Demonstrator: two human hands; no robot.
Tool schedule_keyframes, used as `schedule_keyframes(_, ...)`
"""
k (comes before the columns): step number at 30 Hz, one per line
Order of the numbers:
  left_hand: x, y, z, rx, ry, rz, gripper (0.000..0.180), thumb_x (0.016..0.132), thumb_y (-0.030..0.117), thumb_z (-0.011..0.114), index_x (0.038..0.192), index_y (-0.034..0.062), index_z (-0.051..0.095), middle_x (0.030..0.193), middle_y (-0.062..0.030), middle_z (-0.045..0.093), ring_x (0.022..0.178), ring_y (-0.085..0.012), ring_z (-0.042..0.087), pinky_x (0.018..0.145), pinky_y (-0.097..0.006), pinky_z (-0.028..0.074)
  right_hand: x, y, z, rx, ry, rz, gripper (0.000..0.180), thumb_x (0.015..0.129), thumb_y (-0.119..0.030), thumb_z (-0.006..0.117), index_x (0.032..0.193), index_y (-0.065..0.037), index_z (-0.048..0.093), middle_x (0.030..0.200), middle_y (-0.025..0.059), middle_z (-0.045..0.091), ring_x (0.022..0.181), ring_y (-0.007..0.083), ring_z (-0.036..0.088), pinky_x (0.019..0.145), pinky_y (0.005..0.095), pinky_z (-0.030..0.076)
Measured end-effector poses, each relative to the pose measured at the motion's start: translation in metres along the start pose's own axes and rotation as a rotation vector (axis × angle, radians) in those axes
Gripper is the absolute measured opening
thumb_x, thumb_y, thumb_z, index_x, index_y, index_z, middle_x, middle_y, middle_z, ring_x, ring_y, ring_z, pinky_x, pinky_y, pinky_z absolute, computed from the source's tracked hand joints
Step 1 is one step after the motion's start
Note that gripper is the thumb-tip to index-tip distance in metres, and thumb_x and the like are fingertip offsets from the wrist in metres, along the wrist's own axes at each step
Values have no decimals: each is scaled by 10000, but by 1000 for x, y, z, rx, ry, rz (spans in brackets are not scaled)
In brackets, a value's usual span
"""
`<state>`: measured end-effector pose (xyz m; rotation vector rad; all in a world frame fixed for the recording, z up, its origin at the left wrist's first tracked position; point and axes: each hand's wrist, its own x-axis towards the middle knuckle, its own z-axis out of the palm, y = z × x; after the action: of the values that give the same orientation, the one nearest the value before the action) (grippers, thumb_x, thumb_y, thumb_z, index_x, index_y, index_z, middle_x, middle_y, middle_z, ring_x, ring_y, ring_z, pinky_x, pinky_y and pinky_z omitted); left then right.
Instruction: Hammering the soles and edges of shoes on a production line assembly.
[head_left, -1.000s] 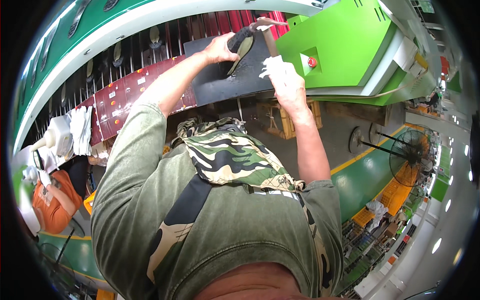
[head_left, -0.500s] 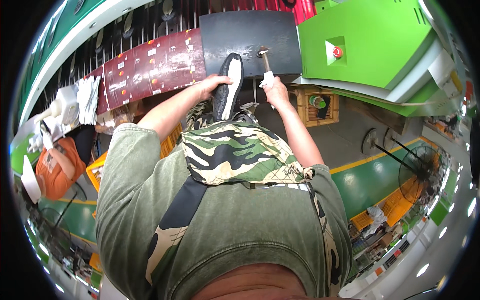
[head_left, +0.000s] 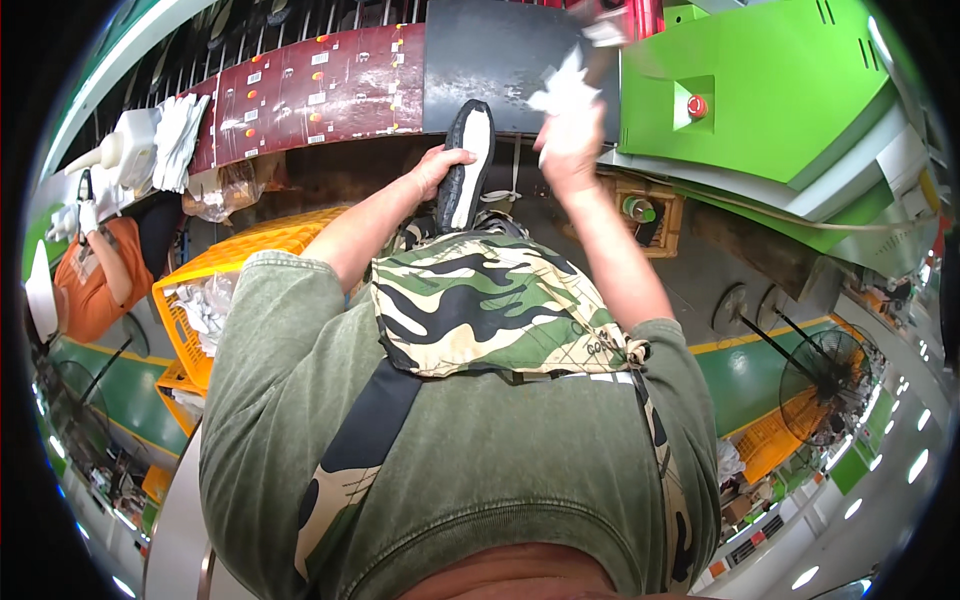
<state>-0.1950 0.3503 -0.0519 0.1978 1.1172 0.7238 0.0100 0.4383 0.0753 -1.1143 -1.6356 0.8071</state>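
A worker's left hand [head_left: 437, 166] grips a black shoe sole [head_left: 468, 160] upright below the grey worktop's [head_left: 480, 60] front edge, while the right hand [head_left: 567, 140] clutches a crumpled white cloth [head_left: 566, 90] beside a green machine [head_left: 760, 90].

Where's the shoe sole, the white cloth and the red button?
shoe sole [head_left: 468, 170], head view, its pale middle.
white cloth [head_left: 566, 92], head view, its crumpled middle.
red button [head_left: 697, 106], head view, its round face.
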Motion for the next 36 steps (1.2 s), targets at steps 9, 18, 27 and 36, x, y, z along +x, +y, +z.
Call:
schedule_keyframes(9,3,-11,-3,-23,-14,6,518,740,270,790,1152,4,623,935,-129,696,771,-238,688,728,-411,582,58,-53,-30,42,-313,323,214,939,-163,660,1022,-16,528,714,53,593,513,115,573,460,279,477)
schedule_keyframes(18,13,-7,-7,-59,-8,-6,510,747,272,788,1151,5,629,937,-131,697,769,-238,687,717,-400,577,25,-18,-8,-488,-723,573,320,898,-265,670,1042,2,566,827,161,673,678,271,664,633,388,531)
schedule_keyframes(27,12,-4,1,-25,-7,-8,506,749,275,781,1150,1,638,920,-135,703,758,-237,692,701,-398,577,-33,44,0,-773,-544,165,324,911,-204,668,1102,0,503,826,138,647,591,158,650,522,327,520)
schedule_keyframes(36,17,-13,-7,-97,-29,-17,493,746,269,776,1120,-18,631,875,-143,697,699,-245,683,656,-395,577,63,-45,-13,-35,-279,94,198,975,-148,613,1085,-6,531,776,59,591,578,99,589,537,276,492)
